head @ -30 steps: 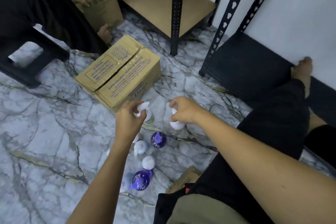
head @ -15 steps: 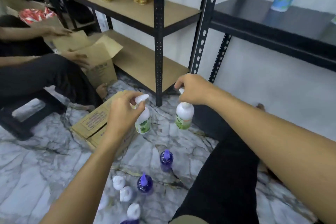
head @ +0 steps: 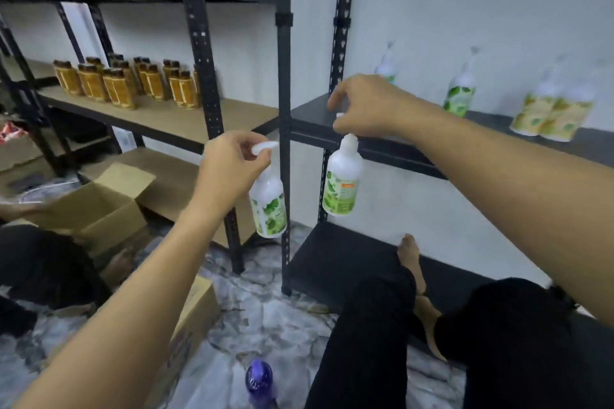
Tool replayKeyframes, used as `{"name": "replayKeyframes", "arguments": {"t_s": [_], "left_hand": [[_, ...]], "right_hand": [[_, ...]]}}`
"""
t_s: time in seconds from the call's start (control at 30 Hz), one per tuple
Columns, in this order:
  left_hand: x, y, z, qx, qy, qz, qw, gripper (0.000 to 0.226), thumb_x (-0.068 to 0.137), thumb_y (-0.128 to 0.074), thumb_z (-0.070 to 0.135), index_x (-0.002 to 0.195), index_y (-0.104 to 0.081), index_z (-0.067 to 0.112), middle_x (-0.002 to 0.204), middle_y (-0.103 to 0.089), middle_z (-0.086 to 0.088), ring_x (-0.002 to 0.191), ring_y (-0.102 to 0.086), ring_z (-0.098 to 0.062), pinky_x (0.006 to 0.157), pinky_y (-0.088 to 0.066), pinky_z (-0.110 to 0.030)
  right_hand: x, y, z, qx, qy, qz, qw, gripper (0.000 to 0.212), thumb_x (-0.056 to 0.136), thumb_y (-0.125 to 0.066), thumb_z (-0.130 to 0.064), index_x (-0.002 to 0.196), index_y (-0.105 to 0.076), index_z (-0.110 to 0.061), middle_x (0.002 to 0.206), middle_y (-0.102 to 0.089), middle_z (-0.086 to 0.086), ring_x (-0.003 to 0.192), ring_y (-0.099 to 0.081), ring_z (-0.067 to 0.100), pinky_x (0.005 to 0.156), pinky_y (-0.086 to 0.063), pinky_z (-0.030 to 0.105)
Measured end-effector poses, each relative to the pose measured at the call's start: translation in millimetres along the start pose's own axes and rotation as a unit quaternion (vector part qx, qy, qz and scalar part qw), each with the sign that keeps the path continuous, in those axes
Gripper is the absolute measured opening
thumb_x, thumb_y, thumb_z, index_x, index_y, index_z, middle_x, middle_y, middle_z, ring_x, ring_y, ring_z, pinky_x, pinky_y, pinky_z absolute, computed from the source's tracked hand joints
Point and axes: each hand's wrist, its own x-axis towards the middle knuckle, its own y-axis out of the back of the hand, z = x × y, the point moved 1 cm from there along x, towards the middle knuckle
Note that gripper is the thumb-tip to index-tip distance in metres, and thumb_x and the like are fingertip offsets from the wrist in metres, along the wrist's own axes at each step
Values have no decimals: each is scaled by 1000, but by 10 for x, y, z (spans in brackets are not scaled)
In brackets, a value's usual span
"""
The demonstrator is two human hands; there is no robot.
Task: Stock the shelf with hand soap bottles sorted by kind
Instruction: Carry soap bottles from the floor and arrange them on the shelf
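Note:
My left hand point(head: 232, 166) grips the pump head of a white soap bottle with a green leaf label point(head: 268, 206), which hangs in front of a black shelf post. My right hand point(head: 365, 106) pinches the pump of a second green-label bottle point(head: 342, 186), held just below the front edge of the black shelf board point(head: 312, 116). On that board stand two green-label bottles point(head: 460, 93) and, further right, two yellow-label bottles point(head: 551, 113). A purple bottle point(head: 259, 382) stands on the marble floor.
The left rack point(head: 159, 119) holds several amber bottles point(head: 119, 83). An open cardboard box point(head: 99, 206) and a closed one point(head: 196, 315) sit on the floor at left, beside another person in black. My legs stretch toward the low black shelf point(head: 335, 259).
Both hands have lifted their green-label bottles from the floor up toward the black shelf board. My view has swung up from the floor to the racks.

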Motion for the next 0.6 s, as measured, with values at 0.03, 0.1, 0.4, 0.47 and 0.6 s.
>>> {"name": "replayKeyframes", "arguments": {"t_s": [0.03,0.1,0.4,0.47,0.6], "left_hand": [[103,-23,131,-5,-12,-2,1000,10,87,-68,25,96,-72,24,74,-60,22,64,-55,12,55,-38,-3],[314,-84,380,-18,-36,-5,999,8,87,-68,25,94,-72,26,75,-61,23,64,-55,12,56,-41,-6],[1171,-548,1304,-85,-75,-41,993,11,88,-66,26,95,-73,23,80,-67,15,64,-59,3,61,-47,-16],[1339,-673,1456,-96,-80,-48,991,6,88,-65,25,91,-71,26,76,-65,16,60,-58,4,55,-42,-12],[1621,-944,1703,-125,-84,-60,987,8,87,-66,25,91,-73,23,77,-66,12,68,-63,-5,62,-49,-17]], "right_hand": [[-12,138,59,-3,-4,7,1000,33,83,-63,-16,116,-66,-20,109,-60,-4,97,-54,15,75,-43,26],[-41,404,195,-10,-19,20,1000,33,84,-62,-15,116,-66,-19,94,-58,-9,92,-56,16,64,-41,23],[-47,1313,1002,-51,-84,63,993,34,84,-62,-19,118,-65,-24,105,-64,0,90,-59,18,61,-42,22],[-43,1448,1179,-57,-100,64,991,34,84,-61,-18,118,-65,-24,104,-65,0,90,-61,18,65,-47,26],[25,1629,1534,-69,-123,60,988,34,85,-58,-15,117,-64,-26,102,-66,2,80,-63,16,59,-46,27]]}}
